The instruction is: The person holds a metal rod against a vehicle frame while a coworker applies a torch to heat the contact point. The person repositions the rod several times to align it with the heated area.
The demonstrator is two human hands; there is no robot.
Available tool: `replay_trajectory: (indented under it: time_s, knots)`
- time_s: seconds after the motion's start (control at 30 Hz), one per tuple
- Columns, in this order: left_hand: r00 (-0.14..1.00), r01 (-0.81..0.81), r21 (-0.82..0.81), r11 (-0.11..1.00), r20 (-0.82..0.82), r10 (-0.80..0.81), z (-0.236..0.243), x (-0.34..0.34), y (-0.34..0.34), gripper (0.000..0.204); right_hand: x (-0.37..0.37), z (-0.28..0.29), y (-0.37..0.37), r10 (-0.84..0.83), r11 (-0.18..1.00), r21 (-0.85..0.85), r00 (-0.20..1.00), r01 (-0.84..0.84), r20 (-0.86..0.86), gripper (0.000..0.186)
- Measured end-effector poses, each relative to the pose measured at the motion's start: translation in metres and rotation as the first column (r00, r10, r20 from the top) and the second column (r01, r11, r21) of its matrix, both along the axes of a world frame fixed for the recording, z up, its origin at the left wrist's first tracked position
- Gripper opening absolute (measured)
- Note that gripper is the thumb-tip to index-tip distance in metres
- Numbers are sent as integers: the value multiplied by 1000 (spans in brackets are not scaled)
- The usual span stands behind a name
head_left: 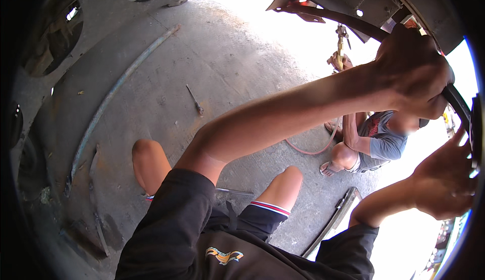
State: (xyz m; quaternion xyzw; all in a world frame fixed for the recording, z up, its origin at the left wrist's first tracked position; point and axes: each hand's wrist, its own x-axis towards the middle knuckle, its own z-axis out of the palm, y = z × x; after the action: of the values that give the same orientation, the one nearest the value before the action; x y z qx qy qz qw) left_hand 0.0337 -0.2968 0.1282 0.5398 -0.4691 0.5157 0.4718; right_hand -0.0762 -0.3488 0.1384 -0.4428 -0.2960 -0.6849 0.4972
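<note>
Floor [237, 73] pieces around the clock, read from mid-view

A pipe [108, 95] lies on the floor from eleven to eight o'clock; a strip [96, 199] lies beside it, at eight. Closer in, a tool [193, 99] lies at ten; a rod [235, 191] lies at six, between the legs [151, 166]. A rail [331, 224] is at half past four. Beyond the left forearm [293, 106], a co-worker [389, 144] is at three, with a torch [341, 40] toward half past one.

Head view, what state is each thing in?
Left hand, closed around black curved bar
Right hand, raised at picture's edge, grip unclear
Brass-coloured torch-like tool, held upright by crouching co-worker
Thin pinkish hose, loosely curved beside co-worker
Long blue-grey pipe, lying on grey concrete floor
Short dark metal rod, lying flat
</note>
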Motion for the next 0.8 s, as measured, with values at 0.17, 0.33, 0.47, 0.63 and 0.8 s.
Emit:
replay_trajectory:
  time_s: [0.17, 0.33, 0.47, 0.63, 0.8]
  knots:
    - [995, -88, -77, 993, 37, 91, 7, 5, -9, 19, 42, -325, -14, -177, 862, -329, 379, -386, -908, 35]
    - [995, -79, -16, 997, 61, 80, 4, 3, 11, 16, -64, -686, 71, -867, -24, -221, 131, -975, -481, 87]
    - [987, 51, -213, 976, 162, -16, 28, 2, -3, 15, -105, -754, 51, -877, 98, -426, 124, -899, -464, 50]
    - [992, -58, -263, 963, 90, 85, 26, 0, 35, 21, -91, -687, 105, -761, 200, -224, -8, -954, -649, 37]
    - [978, 197, -130, 972, -49, -204, 29, -15, 24, 19, -124, -643, 55, -375, 730, -15, -382, -683, -845, 40]
